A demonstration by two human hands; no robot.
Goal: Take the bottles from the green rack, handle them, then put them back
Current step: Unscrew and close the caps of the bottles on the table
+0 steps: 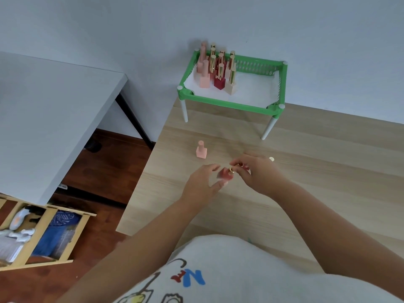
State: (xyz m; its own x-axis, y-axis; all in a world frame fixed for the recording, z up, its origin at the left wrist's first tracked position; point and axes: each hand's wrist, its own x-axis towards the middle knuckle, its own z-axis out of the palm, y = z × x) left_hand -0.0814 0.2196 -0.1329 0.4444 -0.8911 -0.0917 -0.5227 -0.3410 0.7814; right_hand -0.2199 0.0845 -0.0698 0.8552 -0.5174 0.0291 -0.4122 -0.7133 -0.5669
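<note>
A green rack (220,103) on white legs stands at the far side of the wooden table, against the wall. Several small bottles (218,68) in pink, red and beige with gold or pink caps stand in its left half. My left hand (202,182) holds a small red bottle (225,174) just above the table. My right hand (254,173) pinches the bottle's gold cap (232,169) at its top. A pink bottle (201,149) stands alone on the table, left of my hands.
A small pale round object (271,159) lies on the wooden table (306,171) right of my hands. A grey table (43,110) stands to the left. A wooden shelf unit (43,235) with cloths sits on the floor below it.
</note>
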